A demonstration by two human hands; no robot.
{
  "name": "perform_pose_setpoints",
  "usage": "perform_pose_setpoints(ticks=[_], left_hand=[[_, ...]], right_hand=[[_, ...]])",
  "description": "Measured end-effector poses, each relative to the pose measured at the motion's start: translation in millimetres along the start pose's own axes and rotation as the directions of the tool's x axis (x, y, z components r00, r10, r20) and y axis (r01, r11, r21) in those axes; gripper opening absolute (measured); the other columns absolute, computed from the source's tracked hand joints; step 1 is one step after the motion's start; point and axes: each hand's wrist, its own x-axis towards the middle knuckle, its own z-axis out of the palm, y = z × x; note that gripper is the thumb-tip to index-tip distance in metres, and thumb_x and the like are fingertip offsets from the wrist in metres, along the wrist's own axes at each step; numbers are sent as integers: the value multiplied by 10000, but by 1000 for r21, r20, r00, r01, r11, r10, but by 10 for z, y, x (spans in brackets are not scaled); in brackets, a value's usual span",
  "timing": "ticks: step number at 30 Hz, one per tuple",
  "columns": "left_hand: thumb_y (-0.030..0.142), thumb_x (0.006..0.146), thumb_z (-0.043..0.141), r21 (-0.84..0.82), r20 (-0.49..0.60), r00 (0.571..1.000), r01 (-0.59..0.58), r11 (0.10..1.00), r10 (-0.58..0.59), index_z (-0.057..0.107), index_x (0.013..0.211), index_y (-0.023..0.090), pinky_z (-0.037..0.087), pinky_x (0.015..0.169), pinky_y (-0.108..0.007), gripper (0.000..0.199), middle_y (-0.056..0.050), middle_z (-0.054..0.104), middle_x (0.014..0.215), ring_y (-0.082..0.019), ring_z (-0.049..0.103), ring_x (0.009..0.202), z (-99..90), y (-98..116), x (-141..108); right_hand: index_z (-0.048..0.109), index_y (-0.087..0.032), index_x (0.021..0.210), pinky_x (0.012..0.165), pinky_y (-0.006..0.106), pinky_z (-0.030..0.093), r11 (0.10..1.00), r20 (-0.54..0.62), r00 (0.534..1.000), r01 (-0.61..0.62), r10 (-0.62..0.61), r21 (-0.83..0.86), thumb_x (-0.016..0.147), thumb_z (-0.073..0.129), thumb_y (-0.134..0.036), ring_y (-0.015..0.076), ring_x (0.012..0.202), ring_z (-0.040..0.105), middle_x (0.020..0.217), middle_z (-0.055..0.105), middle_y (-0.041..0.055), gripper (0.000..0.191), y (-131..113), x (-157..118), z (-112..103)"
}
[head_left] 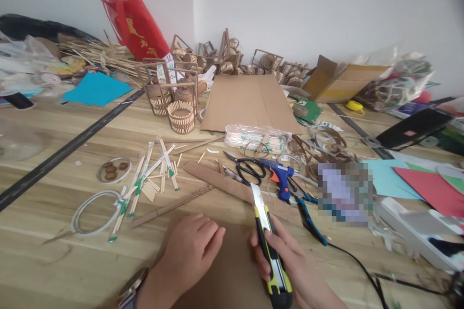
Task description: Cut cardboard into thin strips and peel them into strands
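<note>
My right hand (pixel 286 256) grips a yellow and black utility knife (pixel 272 256), its blade extended and pointing away from me over the table. My left hand (pixel 194 246) is curled palm down at the left edge of a brown cardboard sheet (pixel 228 270); its fingertips and whatever may be under them are hidden. Beyond the knife tip lies a flat brown strip (pixel 217 181). Near it are black-handled scissors (pixel 250 169), a blue hot glue gun (pixel 281 176) and blue-handled pliers (pixel 311 222).
Wrapped chopsticks (pixel 145 174), short cut sticks (pixel 150 189) and a coil of pale cord (pixel 96 212) lie to the left. Small slatted baskets (pixel 181 117) stand farther back beside a large cardboard sheet (pixel 250 101). A black cable (pixel 355 260) runs along the right.
</note>
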Motion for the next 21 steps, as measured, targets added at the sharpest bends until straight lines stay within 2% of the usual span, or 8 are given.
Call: perform_pose_setpoints(ticks=[3,8,11,21], left_hand=[[212,1006,359,32,79,996,49,998,-51,519,606,204,304,536,-298,430,12,557,561,-150,521,526,54,-51,-65],[214,961,446,35,223,970,89,995,-95,554,610,206,291,532,-307,367,8,604,569,-159,584,539,114,-60,-114],[215,947,476,36,247,962,110,993,-115,566,615,202,287,540,-306,344,1,619,582,-166,600,555,132,-70,-122],[238,950,491,39,324,928,180,983,-183,580,626,197,298,570,-299,339,-9,652,623,-179,626,609,125,-75,-107]], right_hand=[[539,-254,1058,443,187,370,998,36,999,-5,2,60,847,695,-480,42,487,451,832,586,-37,346,34,1,26],[448,-311,1253,474,182,343,993,8,999,-44,44,107,837,705,-373,40,517,454,843,571,-42,493,-41,-74,112],[408,-329,1299,473,179,323,991,21,998,-66,64,115,821,698,-312,40,527,455,863,574,-36,559,-91,-118,158],[403,-318,1266,493,185,303,981,76,993,-104,93,163,719,657,-164,41,556,481,895,594,-35,622,-72,-162,202]])
